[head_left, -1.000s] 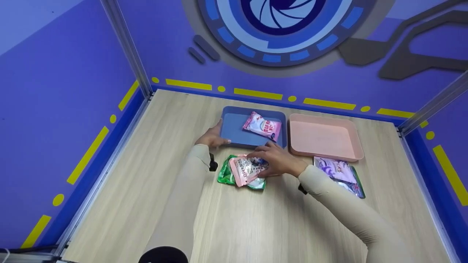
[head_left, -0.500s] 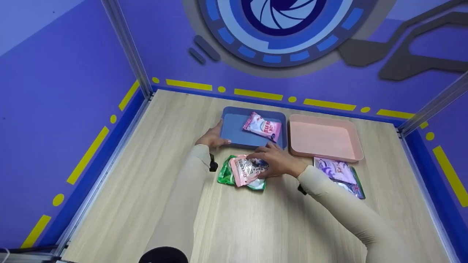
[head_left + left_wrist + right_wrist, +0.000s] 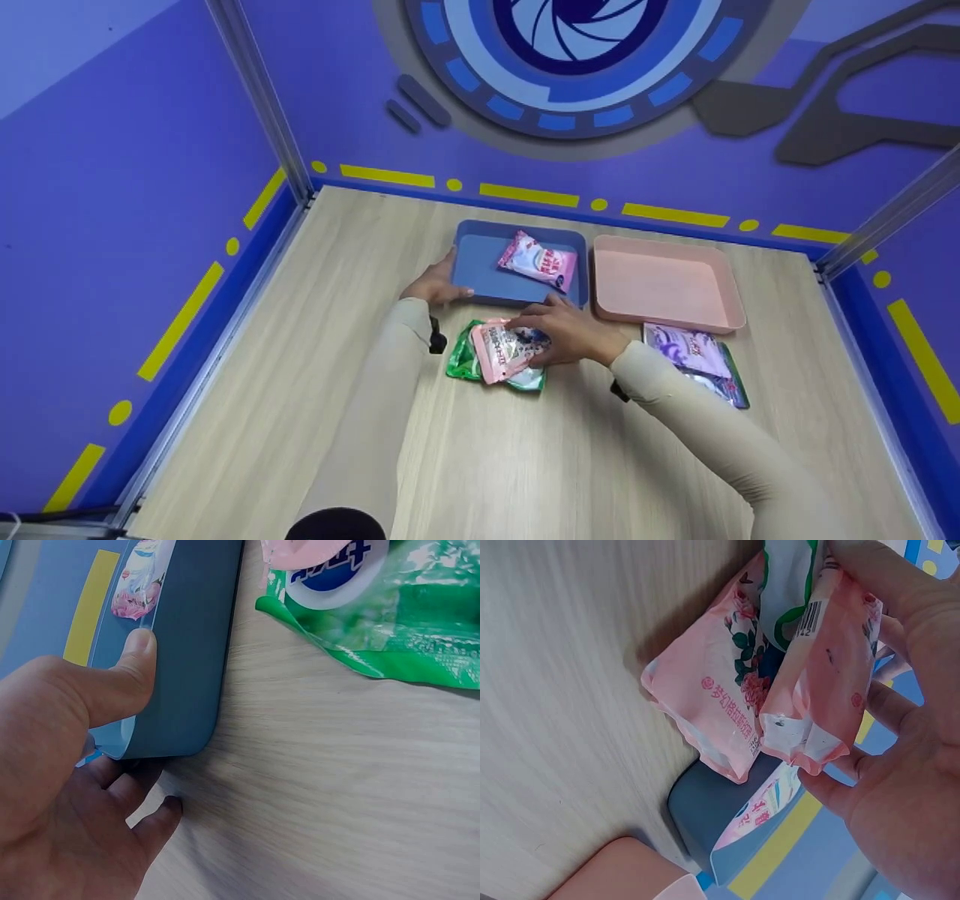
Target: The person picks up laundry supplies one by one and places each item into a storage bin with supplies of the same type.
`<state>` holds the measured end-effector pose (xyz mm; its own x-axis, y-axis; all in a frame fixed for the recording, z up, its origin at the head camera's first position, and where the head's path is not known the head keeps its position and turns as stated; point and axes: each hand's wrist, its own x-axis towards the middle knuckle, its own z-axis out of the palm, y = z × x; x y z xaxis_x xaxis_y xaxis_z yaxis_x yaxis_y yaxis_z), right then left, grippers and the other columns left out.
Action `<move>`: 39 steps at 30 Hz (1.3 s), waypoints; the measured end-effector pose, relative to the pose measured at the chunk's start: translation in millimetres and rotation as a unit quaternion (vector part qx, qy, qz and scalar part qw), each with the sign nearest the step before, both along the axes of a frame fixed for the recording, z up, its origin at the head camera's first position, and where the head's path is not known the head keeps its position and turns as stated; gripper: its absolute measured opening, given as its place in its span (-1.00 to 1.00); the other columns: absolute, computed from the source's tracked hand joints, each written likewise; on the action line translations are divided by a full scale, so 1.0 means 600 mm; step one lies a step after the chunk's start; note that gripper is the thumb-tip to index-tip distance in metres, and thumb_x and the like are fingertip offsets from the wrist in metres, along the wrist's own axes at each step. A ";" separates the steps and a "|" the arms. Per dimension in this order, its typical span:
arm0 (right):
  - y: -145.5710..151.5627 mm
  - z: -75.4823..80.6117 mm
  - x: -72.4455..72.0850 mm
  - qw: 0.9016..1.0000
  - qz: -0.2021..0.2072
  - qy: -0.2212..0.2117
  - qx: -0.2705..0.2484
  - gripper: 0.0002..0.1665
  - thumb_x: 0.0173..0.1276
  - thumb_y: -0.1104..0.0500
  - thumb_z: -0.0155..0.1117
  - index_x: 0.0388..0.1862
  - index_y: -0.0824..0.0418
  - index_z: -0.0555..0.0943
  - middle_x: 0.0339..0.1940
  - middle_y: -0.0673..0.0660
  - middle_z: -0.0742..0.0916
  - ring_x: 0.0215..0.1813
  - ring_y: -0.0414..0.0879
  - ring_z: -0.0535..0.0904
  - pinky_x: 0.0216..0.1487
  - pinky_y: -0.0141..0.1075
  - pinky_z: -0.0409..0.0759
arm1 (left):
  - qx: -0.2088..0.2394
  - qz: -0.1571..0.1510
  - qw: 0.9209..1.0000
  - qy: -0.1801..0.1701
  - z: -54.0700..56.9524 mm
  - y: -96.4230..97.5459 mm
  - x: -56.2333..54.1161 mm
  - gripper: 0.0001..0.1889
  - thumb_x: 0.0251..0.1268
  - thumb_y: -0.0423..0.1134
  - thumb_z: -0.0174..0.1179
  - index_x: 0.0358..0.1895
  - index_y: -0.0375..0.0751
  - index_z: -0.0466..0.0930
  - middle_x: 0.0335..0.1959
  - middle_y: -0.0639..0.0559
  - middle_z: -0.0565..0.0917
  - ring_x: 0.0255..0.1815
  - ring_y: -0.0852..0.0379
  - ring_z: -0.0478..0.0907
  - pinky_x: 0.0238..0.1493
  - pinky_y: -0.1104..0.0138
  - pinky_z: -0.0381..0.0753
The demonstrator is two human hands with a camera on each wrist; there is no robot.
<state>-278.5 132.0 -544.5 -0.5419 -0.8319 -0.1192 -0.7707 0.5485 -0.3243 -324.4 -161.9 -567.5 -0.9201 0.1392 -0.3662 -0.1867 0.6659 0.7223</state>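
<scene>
My left hand (image 3: 433, 285) grips the left front corner of a blue tray (image 3: 480, 279), thumb over the rim and fingers against the outside, as the left wrist view shows. A pink-and-white packet (image 3: 538, 261) lies in that tray. In front of it, my right hand (image 3: 576, 331) grips a soft pink packet (image 3: 821, 682) between thumb and fingers. This packet is tilted over a green packet (image 3: 463, 361) on the table. The right wrist view shows another pink packet (image 3: 709, 686) with printed roses beside the held one, mostly hidden in the head view.
A pink tray (image 3: 664, 281) stands right of the blue one. Close to its front right corner lie a purple packet (image 3: 686, 349) and a dark-edged packet (image 3: 739, 382) partly under it. Printed panels (image 3: 150, 225) wall the wooden table (image 3: 517, 457) at the back and sides.
</scene>
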 end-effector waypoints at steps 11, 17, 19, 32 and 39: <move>0.000 -0.003 0.001 0.999 0.024 0.039 -0.020 -0.15 0.10 -0.17 0.66 0.39 -0.10 0.59 0.24 0.09 0.68 0.08 0.10 0.44 0.06 0.03 0.47 | -0.006 -0.002 1.000 -0.010 0.001 0.001 0.002 0.09 0.43 -0.09 0.33 0.70 -0.02 -0.39 0.69 -0.16 -0.07 0.67 -0.16 -0.09 0.62 0.03 0.01; 0.000 -0.003 0.002 0.999 0.022 0.040 -0.025 -0.17 0.11 -0.19 0.64 0.39 -0.11 0.60 0.22 0.07 0.69 0.06 0.08 0.43 0.03 0.01 0.48 | -0.012 0.001 1.000 -0.006 -0.001 0.002 -0.001 0.10 0.41 -0.10 0.35 0.70 -0.02 -0.37 0.69 -0.17 -0.04 0.67 -0.16 -0.05 0.62 0.05 0.03; 0.001 -0.003 0.002 0.999 0.019 0.041 -0.025 -0.17 0.11 -0.20 0.64 0.38 -0.13 0.60 0.22 0.07 0.69 0.06 0.08 0.43 0.02 -0.01 0.49 | -0.013 0.001 1.000 -0.003 -0.001 0.002 -0.001 0.10 0.40 -0.10 0.35 0.70 -0.03 -0.36 0.69 -0.18 -0.03 0.66 -0.16 -0.05 0.62 0.05 0.03; 0.000 -0.002 0.005 0.998 0.018 0.046 -0.026 -0.22 0.15 -0.20 0.62 0.36 -0.14 0.62 0.21 0.04 0.69 0.06 0.05 0.41 0.03 -0.01 0.49 | -0.008 -0.001 1.000 0.001 0.001 0.001 0.001 0.11 0.39 -0.11 0.36 0.70 -0.03 -0.36 0.68 -0.19 -0.03 0.66 -0.17 -0.04 0.62 0.06 0.01; 0.001 -0.003 0.006 0.995 0.040 0.078 -0.057 -0.26 0.11 -0.14 0.66 0.29 -0.07 0.67 0.15 0.06 0.71 0.01 0.06 0.43 -0.01 -0.02 0.46 | -0.012 -0.004 1.000 0.000 0.005 0.000 0.005 0.08 0.42 -0.09 0.33 0.70 -0.04 -0.35 0.69 -0.18 -0.07 0.67 -0.17 -0.08 0.62 0.04 0.01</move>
